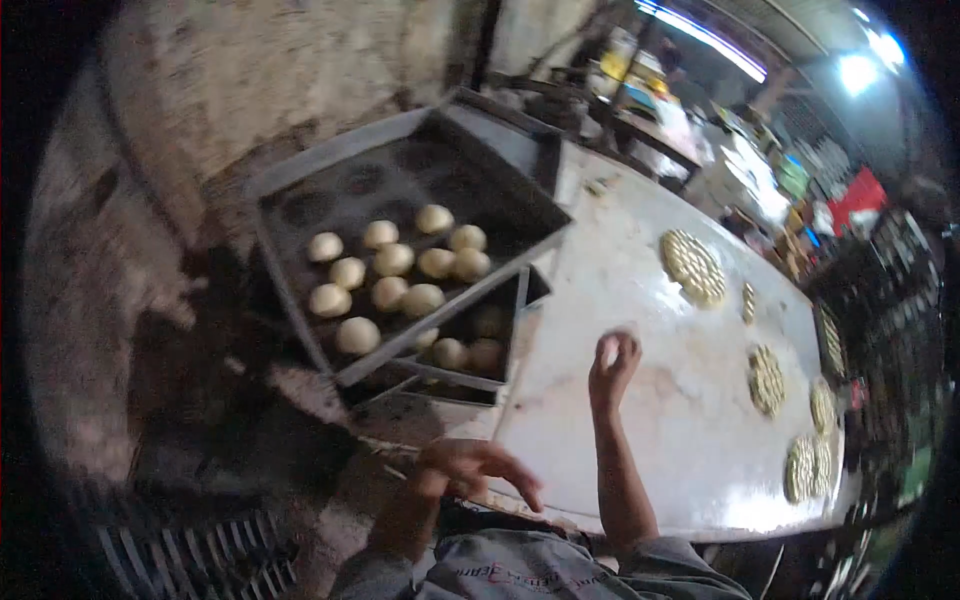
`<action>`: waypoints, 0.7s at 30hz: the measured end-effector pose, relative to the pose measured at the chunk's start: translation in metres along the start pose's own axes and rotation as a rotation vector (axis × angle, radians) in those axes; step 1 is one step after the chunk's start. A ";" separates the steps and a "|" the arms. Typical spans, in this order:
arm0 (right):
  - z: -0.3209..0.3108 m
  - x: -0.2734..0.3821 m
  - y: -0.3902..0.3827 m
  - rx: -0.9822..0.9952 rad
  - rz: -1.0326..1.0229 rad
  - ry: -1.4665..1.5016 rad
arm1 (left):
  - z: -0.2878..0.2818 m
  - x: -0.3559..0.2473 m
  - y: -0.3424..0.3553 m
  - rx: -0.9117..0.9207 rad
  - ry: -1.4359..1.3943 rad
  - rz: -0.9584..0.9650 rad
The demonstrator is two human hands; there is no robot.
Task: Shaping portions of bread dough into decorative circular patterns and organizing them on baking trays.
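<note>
My left hand (475,467) hangs over the near edge of the table, its fingers stretched out and bent slightly downward, somewhat blurred, with nothing visible in it. Over the pale tabletop (560,430) my right hand (615,368) is raised with curled fingers. A pale patch shows between them, and I cannot tell whether it is a bit of dough or the palm. Left of it, a dark metal tray (290,290) holds several round dough balls (393,260) grouped toward its near side. Beneath it, another tray (440,378) shows more dough balls.
Several flat clusters of small dough pieces (692,268) lie along the right part of the table, with a small strip of dough (748,302) among them. A rough wall (300,70) rises behind the trays. Cluttered goods (740,170) stand beyond the far edge; dark stacked crates (900,300) stand at right.
</note>
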State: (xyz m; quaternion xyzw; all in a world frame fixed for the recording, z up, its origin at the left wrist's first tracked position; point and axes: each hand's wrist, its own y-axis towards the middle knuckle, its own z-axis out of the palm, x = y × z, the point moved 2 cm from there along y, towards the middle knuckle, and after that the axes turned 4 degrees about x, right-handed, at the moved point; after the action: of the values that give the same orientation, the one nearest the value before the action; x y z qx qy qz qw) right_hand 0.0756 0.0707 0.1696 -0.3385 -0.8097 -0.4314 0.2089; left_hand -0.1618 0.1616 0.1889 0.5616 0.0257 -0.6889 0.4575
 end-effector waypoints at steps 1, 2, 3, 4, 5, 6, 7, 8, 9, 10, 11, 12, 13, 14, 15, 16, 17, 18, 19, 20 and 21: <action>-0.014 -0.060 -0.031 0.063 -0.001 -0.232 | -0.034 0.070 0.008 -0.315 -0.201 -0.238; -0.028 -0.107 -0.068 0.047 0.145 -0.254 | -0.068 0.134 0.019 -0.584 -0.078 -0.301; -0.064 -0.152 -0.094 0.050 0.267 -0.321 | -0.068 0.160 0.041 -0.680 0.618 -0.428; -0.097 -0.187 -0.117 0.011 0.356 -0.455 | -0.065 0.170 0.061 -0.730 1.353 -0.448; -0.138 -0.232 -0.131 -0.011 0.394 -0.587 | -0.067 0.190 0.084 -0.607 1.335 -0.414; -0.181 -0.269 -0.158 -0.013 0.441 -0.708 | -0.066 0.212 0.100 -0.550 1.308 -0.496; -0.212 -0.288 -0.179 -0.068 0.516 -0.737 | -0.068 0.226 0.111 -0.502 1.298 -0.594; -0.248 -0.310 -0.187 -0.168 0.651 -0.758 | -0.066 0.237 0.133 -0.412 1.294 -0.582; -0.283 -0.330 -0.190 -0.269 0.771 -0.769 | -0.065 0.243 0.157 -0.500 1.428 -0.546; -0.311 -0.345 -0.189 -0.307 0.809 -0.780 | -0.063 0.250 0.178 -0.610 1.560 -0.505; -0.331 -0.362 -0.183 -0.309 0.815 -0.807 | -0.083 0.278 0.190 -0.830 1.648 -0.471; -0.348 -0.377 -0.191 -0.290 0.831 -0.833 | -0.080 0.285 0.206 -0.785 1.644 -0.484; -0.362 -0.395 -0.183 -0.313 0.850 -0.834 | -0.087 0.280 0.235 -0.811 1.583 -0.526; -0.373 -0.414 -0.173 -0.309 0.862 -0.886 | -0.096 0.278 0.259 -0.846 1.524 -0.571; -0.376 -0.437 -0.154 -0.300 0.860 -0.922 | -0.109 0.279 0.276 -0.845 1.547 -0.566; -0.385 -0.456 -0.135 -0.299 0.865 -0.905 | -0.119 0.283 0.286 -0.909 1.557 -0.566; -0.395 -0.478 -0.112 -0.302 0.884 -0.853 | -0.131 0.286 0.295 -0.980 1.568 -0.567; -0.405 -0.504 -0.088 -0.298 0.894 -0.798 | -0.141 0.289 0.301 -1.024 1.624 -0.497; -0.417 -0.534 -0.067 -0.316 0.903 -0.797 | -0.151 0.294 0.302 -1.071 1.621 -0.556; -0.433 -0.569 -0.042 -0.337 0.907 -0.800 | -0.156 0.302 0.312 -1.174 1.569 -0.532; -0.456 -0.605 -0.017 -0.323 0.912 -0.794 | -0.159 0.308 0.332 -1.242 1.554 -0.581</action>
State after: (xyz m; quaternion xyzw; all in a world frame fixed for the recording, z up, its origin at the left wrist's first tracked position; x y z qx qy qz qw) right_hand 0.4980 -0.5413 0.0253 -0.8120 -0.5241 -0.2569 0.0015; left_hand 0.1914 -0.1290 0.0442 0.4885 0.7990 -0.0858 0.3400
